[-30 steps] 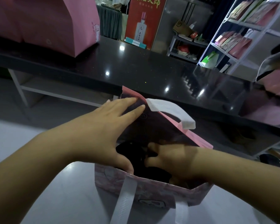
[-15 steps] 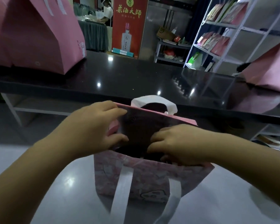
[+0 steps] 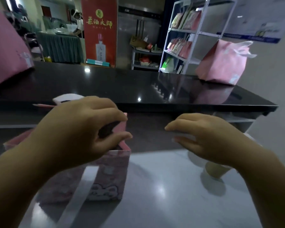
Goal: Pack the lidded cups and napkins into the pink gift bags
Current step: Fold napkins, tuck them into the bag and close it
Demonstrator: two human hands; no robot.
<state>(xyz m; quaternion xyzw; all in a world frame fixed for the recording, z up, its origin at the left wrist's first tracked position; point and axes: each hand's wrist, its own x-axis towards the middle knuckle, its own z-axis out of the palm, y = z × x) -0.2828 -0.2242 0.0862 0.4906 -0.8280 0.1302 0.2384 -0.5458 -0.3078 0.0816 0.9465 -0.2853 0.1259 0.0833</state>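
Under the left hand (image 3: pixel 79 129) sits the bag (image 3: pixel 105 175), pink with a little cartoon face on its front. It stands on a shiny grey top (image 3: pixel 163 186). The left hand grips the bag's top edge at the corner nearest the right hand. Its fingers curl over the far side and its thumb (image 3: pixel 122 137) presses the near side. The bag's mouth is dark, and I cannot tell what is in it. One white handle (image 3: pixel 84 183) hangs down the front of the bag, below the left hand. The other handle (image 3: pixel 64 97) pokes up just past the knuckles.

The right hand (image 3: pixel 209 137) is off to the side, apart from the bag, palm down. Its fingers are loosely bent and it has hold of nothing that I can see. A pale blurry thing (image 3: pixel 215 170) sits just under its wrist. I cannot tell what it is.

Past both hands runs a long black counter (image 3: pixel 122 84). On it, far beyond the left hand, stands a second bag (image 3: pixel 5 51), big and pink. Far beyond the right hand stands a third bag (image 3: pixel 222 63), with white handles. Behind the counter are a white shelf (image 3: pixel 196 33) with more pink packs and a red sign (image 3: pixel 99 30)
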